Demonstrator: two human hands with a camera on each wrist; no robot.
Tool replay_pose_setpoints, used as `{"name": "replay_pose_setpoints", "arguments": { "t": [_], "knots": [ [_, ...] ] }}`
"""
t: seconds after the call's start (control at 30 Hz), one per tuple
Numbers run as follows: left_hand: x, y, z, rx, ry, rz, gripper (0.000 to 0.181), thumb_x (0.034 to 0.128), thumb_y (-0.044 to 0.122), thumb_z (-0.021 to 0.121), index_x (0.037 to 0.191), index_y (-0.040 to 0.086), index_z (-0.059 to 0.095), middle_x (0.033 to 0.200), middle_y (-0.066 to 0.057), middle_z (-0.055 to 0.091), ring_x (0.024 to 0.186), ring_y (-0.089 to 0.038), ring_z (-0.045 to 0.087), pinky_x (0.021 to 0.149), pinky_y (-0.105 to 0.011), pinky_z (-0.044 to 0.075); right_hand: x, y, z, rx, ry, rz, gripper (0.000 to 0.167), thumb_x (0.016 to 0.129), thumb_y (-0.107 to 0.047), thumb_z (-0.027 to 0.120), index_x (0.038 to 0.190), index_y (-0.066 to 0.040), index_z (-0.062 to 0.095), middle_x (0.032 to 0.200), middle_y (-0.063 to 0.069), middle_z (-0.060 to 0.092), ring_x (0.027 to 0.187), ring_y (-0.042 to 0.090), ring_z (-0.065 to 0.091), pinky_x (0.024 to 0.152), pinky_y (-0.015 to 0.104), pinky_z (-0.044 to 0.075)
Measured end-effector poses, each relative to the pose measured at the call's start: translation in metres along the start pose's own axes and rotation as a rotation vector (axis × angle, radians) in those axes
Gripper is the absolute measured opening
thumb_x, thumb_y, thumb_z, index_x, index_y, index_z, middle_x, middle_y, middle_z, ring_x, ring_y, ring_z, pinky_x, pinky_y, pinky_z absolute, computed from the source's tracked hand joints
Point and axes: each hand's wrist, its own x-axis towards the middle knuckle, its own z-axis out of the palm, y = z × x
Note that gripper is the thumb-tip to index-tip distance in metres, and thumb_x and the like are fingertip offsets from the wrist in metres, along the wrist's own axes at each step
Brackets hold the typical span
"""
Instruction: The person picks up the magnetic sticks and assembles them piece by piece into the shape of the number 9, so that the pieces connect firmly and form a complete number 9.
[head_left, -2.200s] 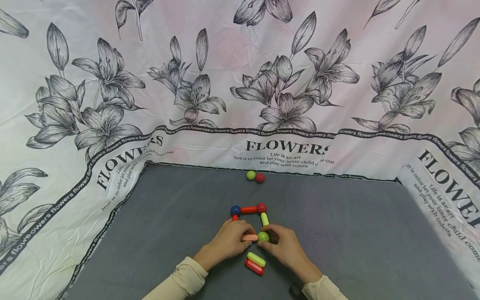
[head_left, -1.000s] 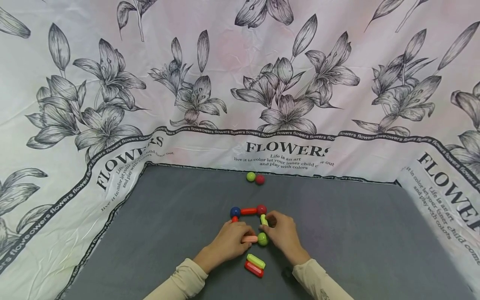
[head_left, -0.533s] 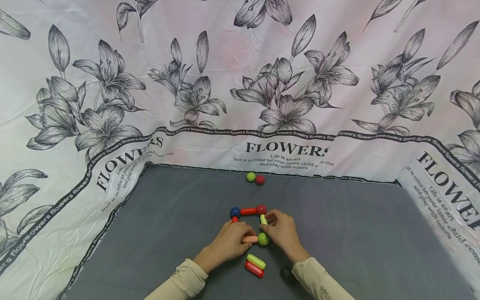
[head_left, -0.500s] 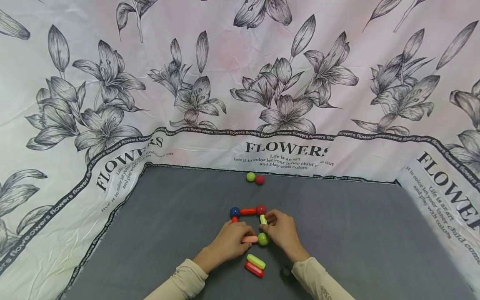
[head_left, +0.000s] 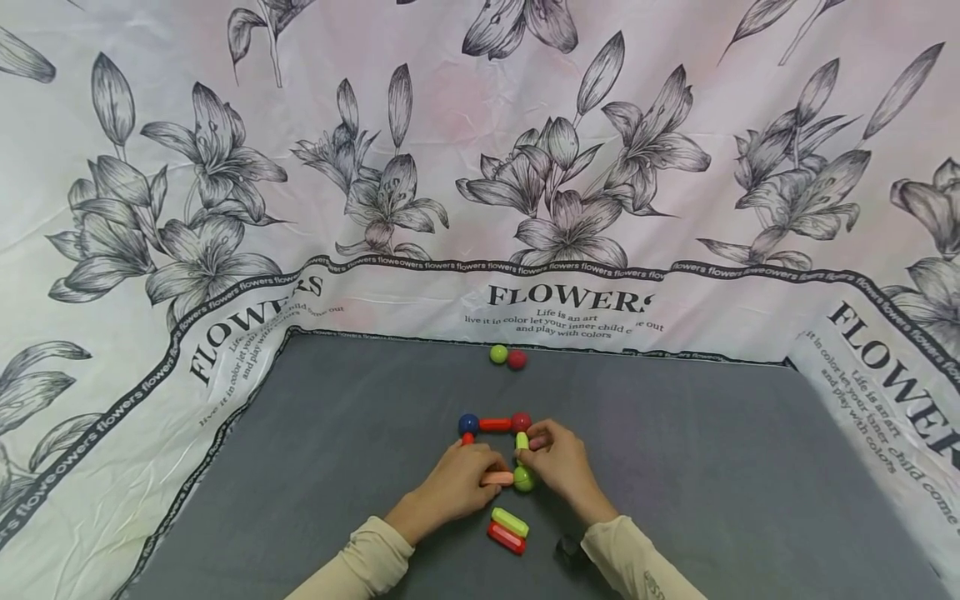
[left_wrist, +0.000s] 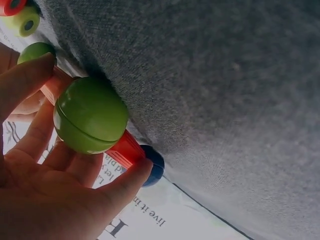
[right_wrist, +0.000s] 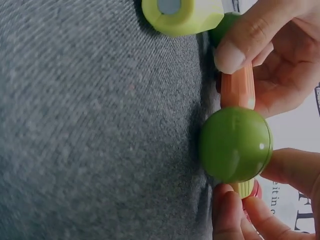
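Observation:
A four-sided frame of balls and rods lies on the table. Its blue ball (head_left: 468,424), red rod (head_left: 494,424) and red ball (head_left: 520,422) form the far side. My left hand (head_left: 459,479) pinches the orange rod (right_wrist: 237,87) on the near side, while a finger touches another red rod (left_wrist: 125,150). That corner's green ball (left_wrist: 91,115) is hidden by the hand in the head view. My right hand (head_left: 561,465) holds the yellow-green rod (head_left: 522,446) on the right side, between the red ball and the near right green ball (head_left: 523,478).
A yellow-green rod (head_left: 510,522) and a red rod (head_left: 506,537) lie side by side nearer me. A green ball (head_left: 498,354) and a red ball (head_left: 517,359) rest by the far edge. Flower-printed cloth (head_left: 420,300) borders the grey table (head_left: 675,450).
My right hand has moved from the near right green ball to the yellow-green rod. That rod now stands straighter between the red and green balls. The left hand has stayed in place.

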Motion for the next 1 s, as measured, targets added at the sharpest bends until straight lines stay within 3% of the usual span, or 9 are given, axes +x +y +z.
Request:
{"name": "replay_pose_setpoints", "arguments": {
  "t": [0.17,0.27,0.4,0.53,0.73,1.0],
  "knots": [
    [-0.001,-0.003,-0.004,-0.098,0.016,-0.035,0.013,0.0882,0.024,0.077,0.101,0.022,0.075,0.089,0.010,0.065,0.078,-0.001,0.055,0.079,-0.026,0.048,0.000,0.004,0.002,0.002,-0.015,-0.009,0.032,0.079,-0.018,0.085,0.103,-0.005,0.069,0.085,0.006,0.070,0.070,0.010,0.061,0.060,0.026,0.048],
    [-0.003,-0.006,-0.008,-0.162,0.103,-0.090,0.017,0.0878,0.022,0.077,0.104,0.020,0.075,0.092,0.006,0.065,0.081,-0.006,0.059,0.072,-0.023,0.048,0.001,0.005,0.002,0.001,-0.025,-0.008,0.033,0.079,-0.019,0.085,0.104,-0.004,0.068,0.084,0.005,0.070,0.070,0.010,0.062,0.059,0.025,0.048],
    [-0.003,-0.011,-0.013,-0.149,0.223,-0.190,0.029,0.0877,0.019,0.076,0.115,0.014,0.071,0.087,0.002,0.061,0.072,-0.009,0.054,0.061,-0.022,0.042,0.001,0.005,0.001,0.002,-0.026,-0.001,0.033,0.080,-0.020,0.084,0.104,-0.004,0.068,0.084,0.005,0.070,0.070,0.010,0.061,0.059,0.026,0.047],
    [-0.002,-0.013,-0.016,-0.122,0.221,-0.263,0.039,0.0871,0.019,0.077,0.124,0.010,0.067,0.083,0.001,0.055,0.065,-0.008,0.045,0.055,-0.023,0.034,0.000,0.004,0.000,-0.004,-0.027,0.005,0.033,0.080,-0.019,0.084,0.104,-0.004,0.068,0.082,0.004,0.070,0.070,0.009,0.060,0.059,0.025,0.046],
    [-0.001,-0.013,-0.014,-0.122,0.201,-0.262,0.035,0.0865,0.016,0.077,0.120,0.011,0.069,0.084,0.002,0.053,0.064,-0.009,0.043,0.054,-0.023,0.033,-0.002,0.005,-0.001,0.006,-0.036,0.009,0.033,0.080,-0.020,0.084,0.104,-0.003,0.068,0.082,0.005,0.070,0.069,0.010,0.060,0.059,0.026,0.047],
    [0.001,-0.013,-0.010,-0.116,0.227,-0.228,0.029,0.0860,0.010,0.076,0.114,0.012,0.071,0.085,0.000,0.055,0.064,-0.009,0.044,0.054,-0.022,0.034,-0.004,0.009,-0.003,-0.004,-0.021,0.026,0.033,0.080,-0.021,0.084,0.103,-0.004,0.069,0.082,0.005,0.071,0.070,0.011,0.060,0.058,0.024,0.046]
  ]
}}
